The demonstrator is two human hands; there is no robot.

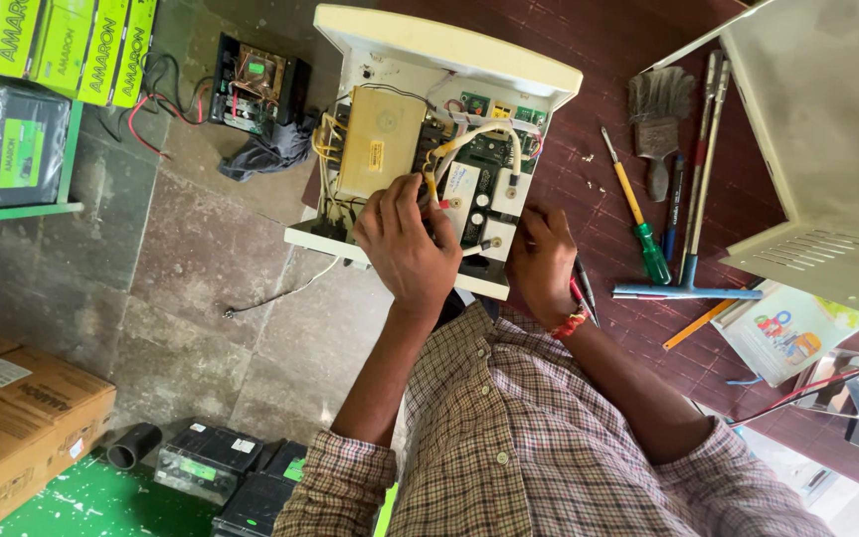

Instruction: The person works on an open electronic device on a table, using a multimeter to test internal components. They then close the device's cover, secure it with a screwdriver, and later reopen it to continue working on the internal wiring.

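1. Your left hand [405, 244] reaches from 6 o'clock into the open cream-coloured electrical unit [429, 149], wrist bent, back of the hand toward the camera. Its fingers [412, 199] are curled down among the wires [454, 149] at the unit's near edge; you cannot tell what, if anything, they pinch.
2. Your right hand [542, 264] sits just at 3 o'clock of the left, at the unit's near right corner, with a red thread band [569, 325] on the wrist. Its fingers are folded round slim probes [581, 288], red and dark, that stick out toward 5 o'clock.
3. The unit lies at the centre of the view on the edge of a dark red table [638, 40], its cover off. Inside, a yellow-beige transformer block [378, 149] fills the 9 o'clock half; a green circuit board [494, 149] with white and yellow wires fills the 3 o'clock half.
4. At 3 o'clock of the unit lie a green-handled screwdriver [638, 214], a brush [658, 119] and the removed cover [817, 149].
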